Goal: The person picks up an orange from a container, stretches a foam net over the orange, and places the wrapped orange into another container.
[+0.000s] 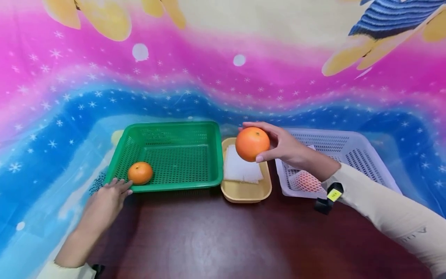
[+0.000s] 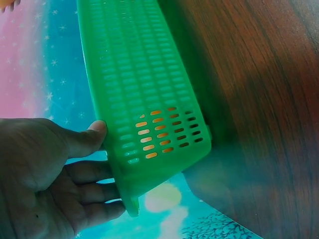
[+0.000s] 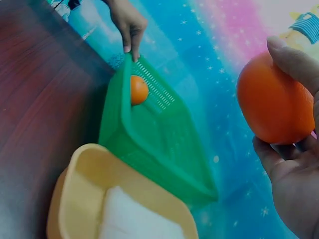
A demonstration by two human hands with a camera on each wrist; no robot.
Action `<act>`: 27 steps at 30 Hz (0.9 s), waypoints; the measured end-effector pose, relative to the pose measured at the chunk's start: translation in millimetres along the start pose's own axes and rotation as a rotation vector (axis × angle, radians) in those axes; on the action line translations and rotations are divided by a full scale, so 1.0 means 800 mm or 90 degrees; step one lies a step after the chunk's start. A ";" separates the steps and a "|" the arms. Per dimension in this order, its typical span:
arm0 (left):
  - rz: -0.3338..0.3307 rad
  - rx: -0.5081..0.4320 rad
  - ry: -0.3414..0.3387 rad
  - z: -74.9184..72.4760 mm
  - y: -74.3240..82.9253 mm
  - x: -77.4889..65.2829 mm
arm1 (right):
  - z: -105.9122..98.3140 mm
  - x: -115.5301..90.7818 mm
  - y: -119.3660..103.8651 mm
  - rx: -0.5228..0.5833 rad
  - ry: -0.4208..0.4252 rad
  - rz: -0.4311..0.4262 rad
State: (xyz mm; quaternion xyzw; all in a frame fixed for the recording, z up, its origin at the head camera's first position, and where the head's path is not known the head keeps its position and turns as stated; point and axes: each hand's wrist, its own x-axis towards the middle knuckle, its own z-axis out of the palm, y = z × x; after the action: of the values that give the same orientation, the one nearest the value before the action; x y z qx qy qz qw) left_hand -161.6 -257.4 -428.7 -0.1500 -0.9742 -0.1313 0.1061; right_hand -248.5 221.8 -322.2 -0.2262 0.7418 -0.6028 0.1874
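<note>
My right hand [image 1: 283, 145] holds an orange [image 1: 252, 144] in the air above the yellow tray [image 1: 245, 195]. In the right wrist view, thumb and fingers wrap the same orange [image 3: 274, 99] from both sides. At the near left corner of the green basket [image 1: 181, 188], my left hand [image 1: 108, 199] pinches the rim. The left wrist view has the thumb [image 2: 94, 133] on top of that rim and the other fingers beneath it. A second orange [image 1: 140, 173] lies inside the basket, near this corner; its colour shows through the slots of the basket wall [image 2: 129, 89].
White sheets [image 1: 240, 166] lie stacked in the yellow tray. To the right, a pale purple basket [image 1: 373, 166], partly behind my right forearm, contains a fruit in a foam net [image 1: 306, 182]. A brown table [image 1: 216, 236] extends in front; a patterned cloth [image 1: 209, 69] hangs behind.
</note>
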 end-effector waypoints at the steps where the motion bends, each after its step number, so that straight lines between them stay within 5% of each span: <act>1: -0.002 0.000 -0.005 -0.001 0.000 0.001 | -0.002 -0.005 0.002 -0.008 0.003 -0.001; 15: -0.012 0.007 -0.040 0.000 0.001 -0.002 | 0.007 -0.093 0.059 -0.178 0.035 -0.033; 27: -0.001 0.015 -0.030 0.001 0.002 -0.002 | 0.067 -0.143 0.128 -0.346 0.081 -0.004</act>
State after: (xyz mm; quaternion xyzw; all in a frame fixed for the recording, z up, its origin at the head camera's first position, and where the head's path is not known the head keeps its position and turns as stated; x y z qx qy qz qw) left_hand -160.1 -256.4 -429.3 -0.1507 -0.9780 -0.1162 0.0850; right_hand -135.6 260.3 -432.5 -0.2327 0.8859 -0.3951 0.0709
